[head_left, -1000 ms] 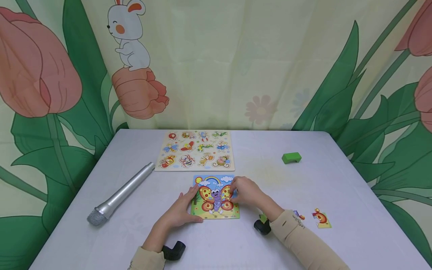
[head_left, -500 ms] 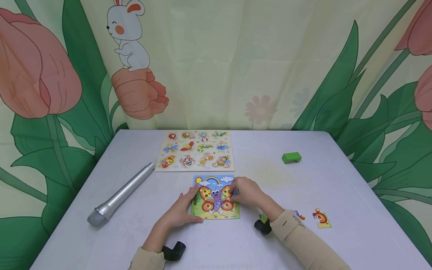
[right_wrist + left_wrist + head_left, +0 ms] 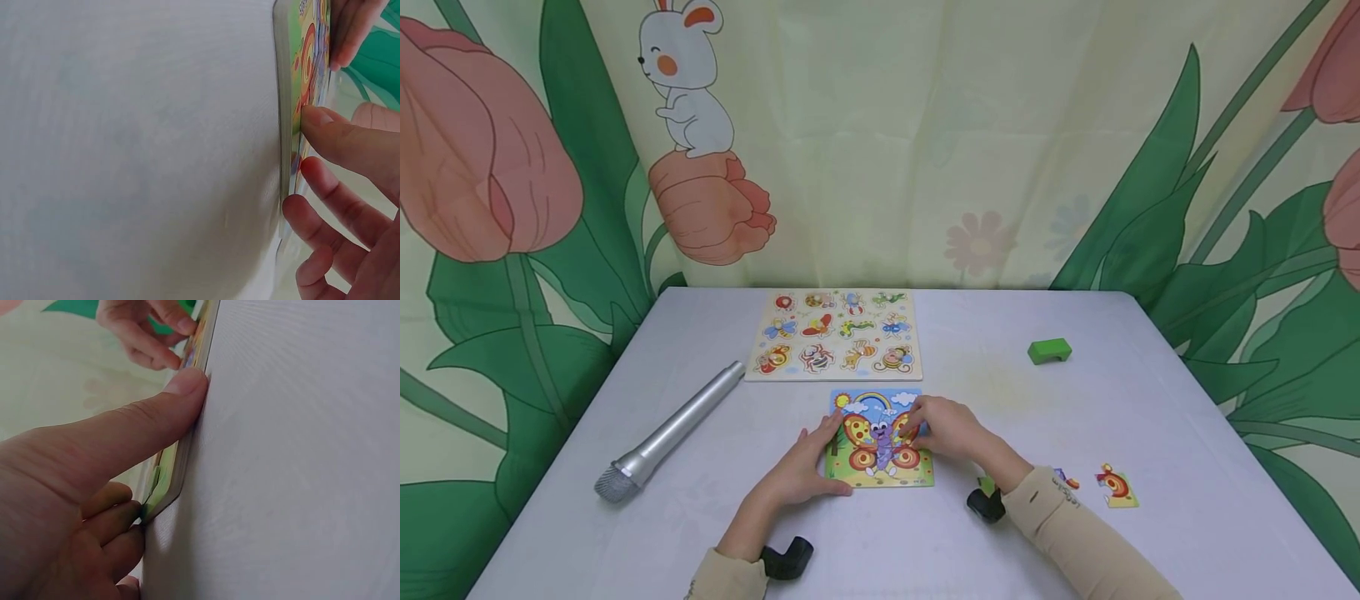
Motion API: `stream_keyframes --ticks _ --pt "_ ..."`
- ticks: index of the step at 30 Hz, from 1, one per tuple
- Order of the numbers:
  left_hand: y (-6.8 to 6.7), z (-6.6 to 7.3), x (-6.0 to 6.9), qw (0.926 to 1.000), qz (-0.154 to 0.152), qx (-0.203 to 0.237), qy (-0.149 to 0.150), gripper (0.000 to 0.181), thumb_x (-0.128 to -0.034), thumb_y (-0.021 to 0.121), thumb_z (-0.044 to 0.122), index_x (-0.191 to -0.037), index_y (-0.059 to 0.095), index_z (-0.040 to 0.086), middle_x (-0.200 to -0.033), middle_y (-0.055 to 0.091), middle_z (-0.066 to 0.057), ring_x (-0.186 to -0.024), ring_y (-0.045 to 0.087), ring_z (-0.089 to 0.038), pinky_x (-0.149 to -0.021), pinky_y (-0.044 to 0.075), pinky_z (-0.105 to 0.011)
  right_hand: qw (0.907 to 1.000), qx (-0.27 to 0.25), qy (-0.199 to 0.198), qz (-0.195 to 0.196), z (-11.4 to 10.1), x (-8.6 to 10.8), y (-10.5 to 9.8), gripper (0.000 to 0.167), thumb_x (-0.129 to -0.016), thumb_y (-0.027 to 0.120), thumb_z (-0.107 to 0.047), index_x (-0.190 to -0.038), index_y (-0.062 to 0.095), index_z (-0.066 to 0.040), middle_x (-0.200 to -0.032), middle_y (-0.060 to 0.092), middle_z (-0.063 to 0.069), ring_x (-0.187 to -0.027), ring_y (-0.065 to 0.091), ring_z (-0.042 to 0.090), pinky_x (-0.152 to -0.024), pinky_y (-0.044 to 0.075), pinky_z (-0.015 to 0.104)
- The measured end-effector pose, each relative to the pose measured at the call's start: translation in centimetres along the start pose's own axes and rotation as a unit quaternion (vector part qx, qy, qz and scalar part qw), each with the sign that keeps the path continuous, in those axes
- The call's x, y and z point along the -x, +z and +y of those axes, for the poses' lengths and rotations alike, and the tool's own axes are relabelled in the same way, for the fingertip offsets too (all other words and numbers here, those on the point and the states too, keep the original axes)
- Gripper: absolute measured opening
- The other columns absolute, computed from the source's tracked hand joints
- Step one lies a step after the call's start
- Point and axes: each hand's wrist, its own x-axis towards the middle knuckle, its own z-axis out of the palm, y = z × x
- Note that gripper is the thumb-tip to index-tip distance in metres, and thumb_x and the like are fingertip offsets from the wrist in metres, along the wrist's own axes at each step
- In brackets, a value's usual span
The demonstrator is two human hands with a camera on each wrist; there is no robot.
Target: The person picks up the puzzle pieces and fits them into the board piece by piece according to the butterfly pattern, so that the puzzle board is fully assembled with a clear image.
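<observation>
In the head view a square butterfly puzzle (image 3: 882,480) lies flat on the table. My left hand (image 3: 797,471) grips its lower left corner, fingers along the left edge and thumb at the near edge; the left wrist view shows that thumb (image 3: 125,434) against the rim. At the upper right wing, my right hand (image 3: 951,427) holds bent fingers and thumb on the puzzle. In the right wrist view the right hand (image 3: 350,187) has its thumb on the puzzle's face (image 3: 308,62) and fingertips at the edge. Its fingers hide part of the wing.
Beyond the puzzle lies an insect board (image 3: 833,381). A silver microphone (image 3: 677,427) is at left, a green block (image 3: 1049,351) at back right. Loose pieces lie at right: a red and yellow one (image 3: 1117,487), a blue and red one (image 3: 1067,479) and a green one (image 3: 986,485).
My right fingertips have shifted slightly on the wing. The left hand and the puzzle stay in place.
</observation>
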Motion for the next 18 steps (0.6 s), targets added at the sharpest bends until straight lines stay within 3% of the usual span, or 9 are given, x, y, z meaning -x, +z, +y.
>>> stream_keyframes --ticks 10,18 --pt "-0.1 0.4 0.0 0.9999 -0.001 -0.016 -0.006 0.102 -0.0649 0.082 0.027 -0.145 0.023 0.006 -0.149 0.023 -0.012 -0.137 0.017 -0.028 -0.112 0.006 -0.045 0.9994 -0.017 -0.03 -0.007 0.4 0.0 0.0 0.018 -0.075 0.075 -0.016 -0.093 0.074 -0.015 -0.095 0.058 -0.001 -0.075 0.049 0.011 -0.062 0.044 0.023" --pt "-0.2 0.7 0.0 0.9998 -0.006 -0.021 0.0 0.101 -0.0651 0.082 0.026 -0.144 0.023 0.004 -0.149 0.023 -0.013 -0.137 0.017 -0.029 -0.112 0.005 -0.047 0.9931 -0.109 -0.042 0.015 1.4 0.8 -0.4 0.023 -0.075 0.075 -0.013 -0.098 0.072 -0.01 -0.093 0.061 -0.002 -0.075 0.051 0.014 -0.065 0.046 0.023"
